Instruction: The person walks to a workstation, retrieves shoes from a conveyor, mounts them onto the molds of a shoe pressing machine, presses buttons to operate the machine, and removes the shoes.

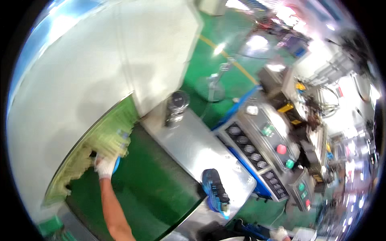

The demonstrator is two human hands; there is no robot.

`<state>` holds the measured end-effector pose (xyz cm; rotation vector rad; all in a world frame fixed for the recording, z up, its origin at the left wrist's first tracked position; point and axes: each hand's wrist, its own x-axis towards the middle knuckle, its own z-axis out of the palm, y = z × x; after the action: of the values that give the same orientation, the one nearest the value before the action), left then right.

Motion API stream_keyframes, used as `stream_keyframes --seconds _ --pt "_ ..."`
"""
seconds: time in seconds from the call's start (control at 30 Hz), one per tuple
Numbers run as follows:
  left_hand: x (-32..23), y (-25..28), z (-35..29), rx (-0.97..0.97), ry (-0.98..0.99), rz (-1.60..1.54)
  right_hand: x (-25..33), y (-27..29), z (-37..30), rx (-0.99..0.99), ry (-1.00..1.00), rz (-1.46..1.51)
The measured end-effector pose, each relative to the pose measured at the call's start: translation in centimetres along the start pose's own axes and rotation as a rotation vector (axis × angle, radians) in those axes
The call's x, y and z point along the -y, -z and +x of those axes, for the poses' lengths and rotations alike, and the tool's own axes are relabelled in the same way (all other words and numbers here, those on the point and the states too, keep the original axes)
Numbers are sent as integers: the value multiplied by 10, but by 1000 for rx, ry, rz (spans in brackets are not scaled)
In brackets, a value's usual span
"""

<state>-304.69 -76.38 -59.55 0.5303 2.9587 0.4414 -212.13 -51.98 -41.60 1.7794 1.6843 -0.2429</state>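
Note:
My left hand, in a white glove, reaches to the yellow-green fringed curtain at the mouth of a large pale machine. Its fingers are hidden or smeared there. A curved blue edge shows against the hand; the rest of that thing cannot be made out. Beneath lies a dark green belt. To the right, a black and blue shoe rests on a metal table, apart from both hands. My right hand, also gloved in white, is low at the picture's lower edge, its fingers blurred.
The machine's pale housing fills the upper left. A dark-topped metal cylinder stands on the table's far end. Right of the table is a control panel with dials and coloured buttons. Farther off stands a round-based stand on green floor.

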Motion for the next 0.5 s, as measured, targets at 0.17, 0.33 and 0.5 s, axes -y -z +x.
stream_keyframes --seconds 0.17,0.33,0.5 --pt "-101 43 -171 125 227 -124 135 132 31 124 478 290" --pt "-184 121 -297 469 109 -124 217 199 -17 266 1018 558" --pt "-317 198 -369 503 -671 -110 250 232 -55 1 1700 664"
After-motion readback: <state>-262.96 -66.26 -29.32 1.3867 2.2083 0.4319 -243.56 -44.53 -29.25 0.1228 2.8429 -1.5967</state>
